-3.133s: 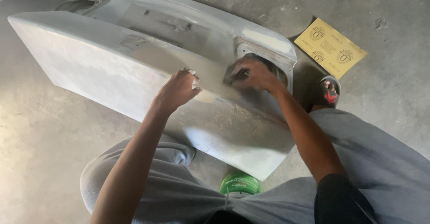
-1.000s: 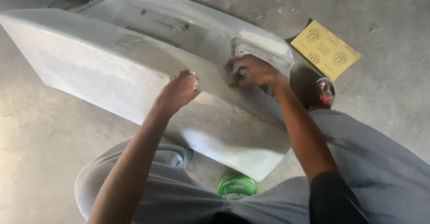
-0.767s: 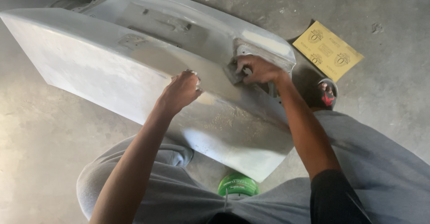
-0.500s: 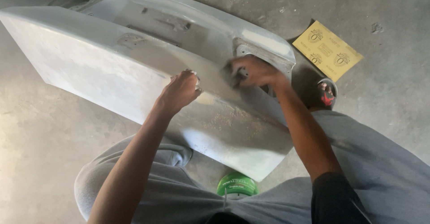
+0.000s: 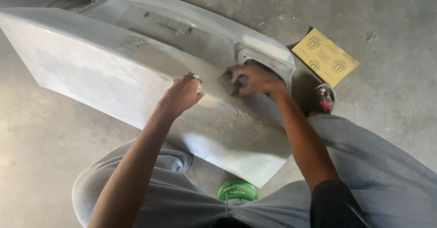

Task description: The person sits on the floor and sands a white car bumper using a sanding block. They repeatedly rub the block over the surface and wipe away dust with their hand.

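A large grey primed car body panel (image 5: 91, 73) lies on the concrete floor in front of me. My right hand (image 5: 255, 79) presses a small grey sanding pad (image 5: 227, 81) against the panel beside a rectangular cut-out in its right end. My left hand (image 5: 181, 95) rests on the panel's ridge just left of the pad, fingers curled, holding nothing. Sanding dust marks the surface below both hands.
A yellow sheet of sandpaper (image 5: 325, 56) lies on the floor to the right of the panel. A green roll of tape (image 5: 237, 191) sits between my knees. A sandalled foot (image 5: 325, 99) shows near the panel's right end. My grey-trousered legs fill the bottom of the view.
My right hand has slid the sanding pad back and forth in short strokes beside the cut-out. My left hand has stayed in place on the panel.
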